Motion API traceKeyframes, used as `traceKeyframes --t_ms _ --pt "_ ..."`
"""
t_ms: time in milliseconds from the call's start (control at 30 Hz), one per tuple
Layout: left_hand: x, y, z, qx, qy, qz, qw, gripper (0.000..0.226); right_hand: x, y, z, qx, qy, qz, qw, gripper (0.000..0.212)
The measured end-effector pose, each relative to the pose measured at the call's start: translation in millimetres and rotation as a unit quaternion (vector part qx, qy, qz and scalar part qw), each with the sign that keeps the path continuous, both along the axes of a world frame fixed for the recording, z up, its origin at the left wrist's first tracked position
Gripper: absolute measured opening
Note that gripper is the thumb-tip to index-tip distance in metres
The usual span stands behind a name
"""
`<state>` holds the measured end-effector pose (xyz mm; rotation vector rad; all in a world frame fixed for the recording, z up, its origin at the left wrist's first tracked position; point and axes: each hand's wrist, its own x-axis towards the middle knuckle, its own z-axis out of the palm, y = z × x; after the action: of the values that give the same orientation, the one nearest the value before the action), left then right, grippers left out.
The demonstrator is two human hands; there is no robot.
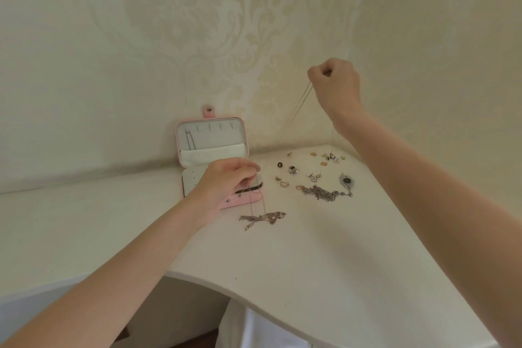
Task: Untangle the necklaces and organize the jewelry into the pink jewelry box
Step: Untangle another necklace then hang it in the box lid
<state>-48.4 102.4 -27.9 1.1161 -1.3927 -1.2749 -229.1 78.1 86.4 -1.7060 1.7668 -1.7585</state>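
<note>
The pink jewelry box (pixel 212 138) stands open against the wall, its lid upright with one chain hanging inside. My left hand (pixel 226 178) hovers over the box's lower half, pinching a rose-coloured chain whose tangled end (pixel 262 218) lies on the table. My right hand (pixel 334 85) is raised high near the wall, fist closed on a thin silver chain (pixel 300 104) that hangs down and to the left. A tangled silver necklace pile (pixel 320 193) with a dark oval pendant (pixel 346 180) lies to the right of the box.
Several earrings and rings (pixel 293 170) are scattered on the white table (pixel 282 257) near the back right corner (pixel 330 157). The table's curved front edge runs across the lower middle. Patterned wallpaper walls close the back and right.
</note>
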Motion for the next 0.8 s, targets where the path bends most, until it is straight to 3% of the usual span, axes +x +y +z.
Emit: traceKeyframes --t_ms 200,433,600,700,800 --pt "6.3 -5.6 -7.2 0.007 0.027 0.028 0.999 0.012 -4.9 -2.5 4.4 -0.015 -0.037 0.005 0.999 0.012" --pt "13.0 -8.1 -14.6 -0.051 -0.147 0.016 0.988 0.016 3.6 -1.5 13.1 -0.027 -0.04 0.02 0.999 0.017" --pt "19.9 -6.5 -15.7 -0.087 -0.303 -0.023 0.949 0.017 11.9 0.7 21.6 -0.033 -0.053 0.04 0.997 0.023" --pt "14.3 -7.7 -6.5 -0.134 -0.344 0.004 0.929 0.011 17.7 0.4 25.6 0.051 -0.059 0.108 0.991 0.017" --pt "2.7 -11.1 11.6 -0.158 -0.294 -0.004 0.943 0.023 21.8 2.8 24.4 0.182 -0.057 0.2 0.961 0.018"
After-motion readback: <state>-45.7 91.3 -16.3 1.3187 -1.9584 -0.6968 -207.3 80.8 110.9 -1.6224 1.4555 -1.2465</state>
